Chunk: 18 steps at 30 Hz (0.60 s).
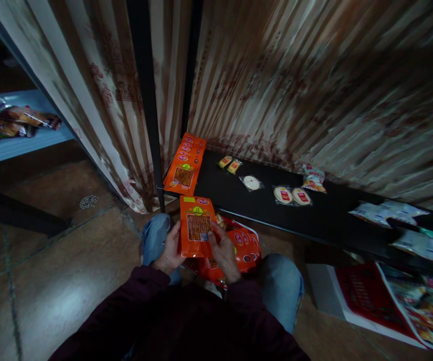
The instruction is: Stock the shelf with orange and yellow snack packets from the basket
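An orange snack packet with a see-through window showing thin brown sticks is held upright between both hands. My left hand grips its left edge, fingers closed. My right hand is closed on its lower right side. Under and behind it, between my knees, lie more orange packets, partly hidden by my right hand and the held packet. Ahead, a row of overlapping orange packets of the same kind lies on the left end of the low black shelf.
Along the shelf lie small yellow packets, a round white wrapped biscuit, two round wrapped pieces, a red-white bag and silvery packets. A black post and pleated curtain stand behind. A box of packets sits on the floor.
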Tool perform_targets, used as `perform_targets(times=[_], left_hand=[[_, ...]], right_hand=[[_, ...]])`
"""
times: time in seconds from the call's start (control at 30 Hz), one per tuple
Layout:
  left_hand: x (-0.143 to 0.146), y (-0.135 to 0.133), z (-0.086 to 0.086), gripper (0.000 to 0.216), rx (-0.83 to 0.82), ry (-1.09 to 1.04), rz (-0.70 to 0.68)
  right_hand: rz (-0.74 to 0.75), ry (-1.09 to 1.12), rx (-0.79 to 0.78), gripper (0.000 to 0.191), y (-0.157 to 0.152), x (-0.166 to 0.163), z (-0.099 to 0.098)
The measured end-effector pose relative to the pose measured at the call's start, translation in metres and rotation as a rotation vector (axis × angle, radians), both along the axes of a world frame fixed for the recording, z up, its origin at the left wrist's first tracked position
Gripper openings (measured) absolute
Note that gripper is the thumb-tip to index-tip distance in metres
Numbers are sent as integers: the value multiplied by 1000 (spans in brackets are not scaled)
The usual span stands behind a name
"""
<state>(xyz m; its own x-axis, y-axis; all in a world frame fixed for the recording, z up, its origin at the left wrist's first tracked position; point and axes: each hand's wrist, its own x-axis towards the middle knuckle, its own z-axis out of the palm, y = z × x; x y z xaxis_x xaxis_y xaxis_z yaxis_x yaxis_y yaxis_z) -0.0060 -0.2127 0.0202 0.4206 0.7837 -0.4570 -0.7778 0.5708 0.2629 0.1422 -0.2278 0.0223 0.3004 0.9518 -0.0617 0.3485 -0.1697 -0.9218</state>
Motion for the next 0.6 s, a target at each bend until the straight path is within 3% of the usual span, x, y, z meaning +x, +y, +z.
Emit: perform_targets(times=[0.2,0.33,0.6], left_hand=[[-1,-3,0,47,-25,-46,-90],[1,-5,2,42,-12,18,-60],[6,-6,2,53,132,148,-8]], right_hand=[[18,-132,61,37,0,-4,-3],[40,-178,76,39,0,-6,2],[63,-35,29,37,-1,-10,6]])
